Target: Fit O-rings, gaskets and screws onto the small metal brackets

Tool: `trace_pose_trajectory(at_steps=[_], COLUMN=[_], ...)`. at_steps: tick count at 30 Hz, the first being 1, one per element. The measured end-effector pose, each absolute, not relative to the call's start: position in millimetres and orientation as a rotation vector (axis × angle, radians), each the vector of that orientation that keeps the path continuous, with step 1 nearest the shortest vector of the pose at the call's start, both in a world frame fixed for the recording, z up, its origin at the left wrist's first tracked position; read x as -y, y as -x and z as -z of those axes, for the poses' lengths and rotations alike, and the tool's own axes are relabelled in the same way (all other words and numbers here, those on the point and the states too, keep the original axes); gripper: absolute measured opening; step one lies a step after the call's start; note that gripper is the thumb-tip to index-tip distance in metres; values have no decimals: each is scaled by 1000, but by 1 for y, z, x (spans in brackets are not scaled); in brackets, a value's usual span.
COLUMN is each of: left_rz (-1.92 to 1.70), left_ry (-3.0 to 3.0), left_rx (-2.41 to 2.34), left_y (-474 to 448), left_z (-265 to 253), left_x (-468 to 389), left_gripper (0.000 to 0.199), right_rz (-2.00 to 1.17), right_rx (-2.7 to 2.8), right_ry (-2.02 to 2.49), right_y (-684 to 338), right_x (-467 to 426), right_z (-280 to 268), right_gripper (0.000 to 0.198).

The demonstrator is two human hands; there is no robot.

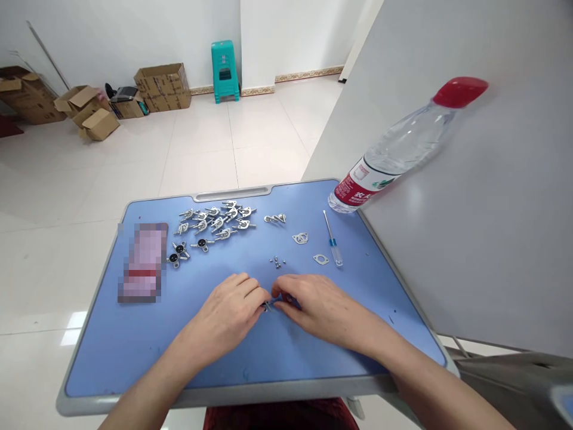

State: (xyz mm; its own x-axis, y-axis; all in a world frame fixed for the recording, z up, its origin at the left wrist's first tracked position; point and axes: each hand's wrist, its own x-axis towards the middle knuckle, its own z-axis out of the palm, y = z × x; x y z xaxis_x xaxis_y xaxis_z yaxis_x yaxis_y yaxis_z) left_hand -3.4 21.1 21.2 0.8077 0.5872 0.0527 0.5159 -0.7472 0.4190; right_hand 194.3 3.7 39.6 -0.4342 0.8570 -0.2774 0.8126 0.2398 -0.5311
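Observation:
My left hand (235,307) is closed, thumb and fingers pinching a small metal valve (267,306), mostly hidden under the fingertips. Just right of it, my right hand (313,304) has its fingers curled together close to the valve; whatever lies between them is hidden. Beyond the hands lie several tiny screws (277,262). Flat metal gaskets (301,238) rest farther back, with one single oval plate (320,259) nearer the right. A few valves with black round faces (203,243) sit at the left, and a group of silver valves (218,223) spreads behind them.
The blue table (201,370) has a grey rim. Small curved metal pieces (274,219), a screwdriver (333,242) and a tall water bottle (389,155) stand or lie to the right. A blurred pinkish object (145,257) lies left. Cardboard boxes (163,86) and a stool (224,71) are behind.

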Motion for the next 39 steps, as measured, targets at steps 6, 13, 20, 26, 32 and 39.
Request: trace_pose_trajectory(at_steps=[6, 13, 20, 26, 32, 39], left_rz=[-331, -390, -295, -152, -69, -67], left_ry=[-2427, -2326, -2156, -2089, -2087, -2175], left_rx=[-854, -998, -1082, -1072, -1116, -1171], left_y=[5, 6, 9, 13, 20, 19], left_z=[-23, -27, -37, -39, -41, -39], left_x=[-22, -24, -27, -30, -35, -35], left_gripper=[14, 15, 15, 14, 15, 15], right_rz=[-913, -848, -727, -720, -712, -927], right_rx=[2443, 2395, 2400, 2395, 2412, 2085], right_ry=[1669, 1754, 1765, 1768, 1793, 1617], right_y=[-186, -180, -181, -181, -182, -192], right_x=[-3, -2, -3, -5, -7, -7], right_z=[-31, -24, -26, -24, -24, -39], right_gripper=[10, 7, 11, 10, 12, 14])
